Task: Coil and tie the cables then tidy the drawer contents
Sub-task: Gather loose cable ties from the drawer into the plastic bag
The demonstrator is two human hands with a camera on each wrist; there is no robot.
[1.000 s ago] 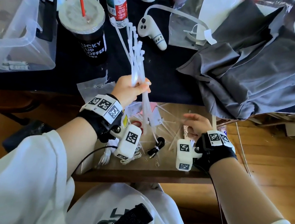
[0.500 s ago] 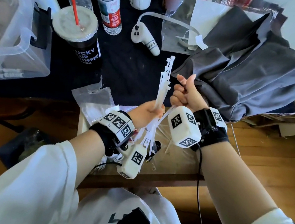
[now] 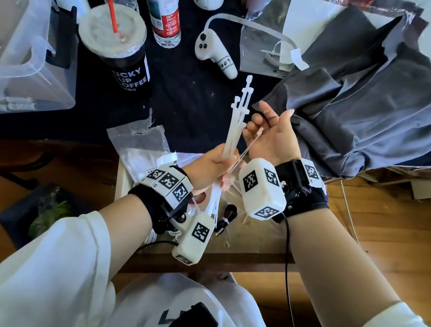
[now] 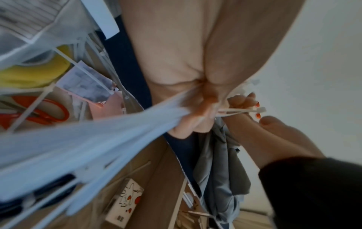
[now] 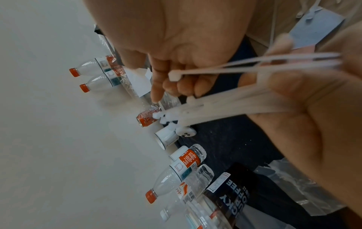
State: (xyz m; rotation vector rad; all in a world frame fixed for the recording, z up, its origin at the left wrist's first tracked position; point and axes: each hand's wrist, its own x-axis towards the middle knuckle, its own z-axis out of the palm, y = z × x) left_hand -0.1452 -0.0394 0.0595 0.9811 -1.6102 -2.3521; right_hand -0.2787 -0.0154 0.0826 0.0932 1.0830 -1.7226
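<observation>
Left hand [image 3: 212, 167]: fingers curled tight round a bundle of white zip ties [image 3: 237, 122], gripped near the middle. Tie heads stood up and away from the person; the tails hung below the fist toward the open drawer [image 3: 259, 239].

Right hand [image 3: 272, 135]: palm turned up, just beside the bundle's upper part. Fingers loosely bent, not closed. One or two separate zip ties [image 3: 249, 147] ran from the left fist across the right palm, a head lying against the bent fingers. In the right wrist view the fingertips [image 5: 172, 86] sat right at that head [image 5: 174, 77]; whether they pinched it could not be told. Nails painted red in the left wrist view.

Below the hands, in the drawer: a small black cable [image 3: 228, 215] coiled and bound with a white tie, loose zip ties scattered on the drawer floor, red-handled scissors [image 4: 45, 111], a yellow roll [image 4: 35, 72] and a small printed card box [image 4: 127, 201].

Further out, on the dark tabletop [image 3: 189, 100]: a torn clear plastic bag [image 3: 140, 146] at the near edge, a black coffee cup [image 3: 120, 48] with red straw, water bottles [image 3: 163, 4], a white handheld controller [image 3: 214, 51], a clear storage bin [image 3: 15, 38] at the left and crumpled grey cloth [image 3: 366, 100] at the right.
</observation>
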